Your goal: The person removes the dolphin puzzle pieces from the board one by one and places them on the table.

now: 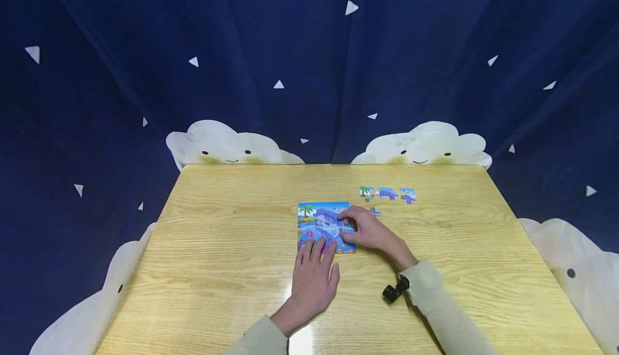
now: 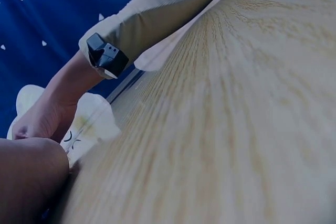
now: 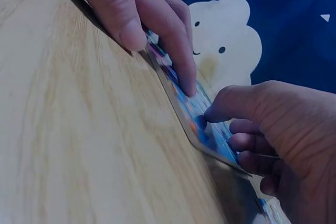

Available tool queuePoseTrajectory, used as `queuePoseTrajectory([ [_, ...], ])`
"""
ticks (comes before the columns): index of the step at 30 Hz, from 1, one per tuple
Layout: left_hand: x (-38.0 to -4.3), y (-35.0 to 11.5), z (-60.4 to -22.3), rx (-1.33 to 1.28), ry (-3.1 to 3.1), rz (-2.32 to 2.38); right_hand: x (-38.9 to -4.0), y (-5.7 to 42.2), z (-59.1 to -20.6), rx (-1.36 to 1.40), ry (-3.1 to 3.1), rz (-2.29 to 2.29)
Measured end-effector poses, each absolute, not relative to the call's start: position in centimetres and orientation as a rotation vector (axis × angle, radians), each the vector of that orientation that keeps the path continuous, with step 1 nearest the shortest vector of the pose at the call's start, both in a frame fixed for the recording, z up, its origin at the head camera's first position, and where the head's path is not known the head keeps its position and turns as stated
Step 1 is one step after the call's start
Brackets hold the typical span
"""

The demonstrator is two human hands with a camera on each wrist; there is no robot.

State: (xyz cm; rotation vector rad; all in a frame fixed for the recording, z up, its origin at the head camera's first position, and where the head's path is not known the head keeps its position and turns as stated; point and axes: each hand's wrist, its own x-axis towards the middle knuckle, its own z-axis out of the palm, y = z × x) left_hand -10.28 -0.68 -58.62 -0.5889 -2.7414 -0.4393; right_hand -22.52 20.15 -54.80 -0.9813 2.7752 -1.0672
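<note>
A square dolphin jigsaw puzzle (image 1: 316,226) lies flat on the wooden table, its picture showing dolphins, a palm tree and blue sea. My left hand (image 1: 314,285) rests at the puzzle's near edge, fingers straight and fingertips on the picture. From the right, my right hand (image 1: 367,229) reaches over the puzzle's right side, thumb and forefinger bent and pinching a puzzle piece, largely hidden. In the right wrist view the right thumb (image 3: 236,103) touches the blue surface near the corner, beside the left hand's fingers (image 3: 168,30). The left wrist view does not show the puzzle.
Beyond the right hand lie loose pieces: a palm-tree piece (image 1: 366,192), a dolphin piece (image 1: 387,194) and a sky-and-tail piece (image 1: 408,195). Another piece (image 1: 375,212) is close to the right hand. A dark blue curtain (image 1: 309,49) hangs behind the table (image 1: 217,269).
</note>
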Motion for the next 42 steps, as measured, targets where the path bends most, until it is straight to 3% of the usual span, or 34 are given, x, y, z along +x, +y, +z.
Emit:
queuePoseTrajectory([
  [13, -10.1, -0.6, -58.7, -0.590, -2.759, -0.402, -22.6, 18.2, -54.3, -1.007, 2.771, -0.892],
  [26, -10.2, -0.7, -58.5, -0.578, -2.772, -0.392, -23.1, 17.0, -53.3, -0.867, 2.751, -0.768],
  [42, -10.2, -0.7, -58.7, -0.578, -2.756, -0.381, -22.7, 16.6, -53.8, -0.788, 2.589, -1.168],
])
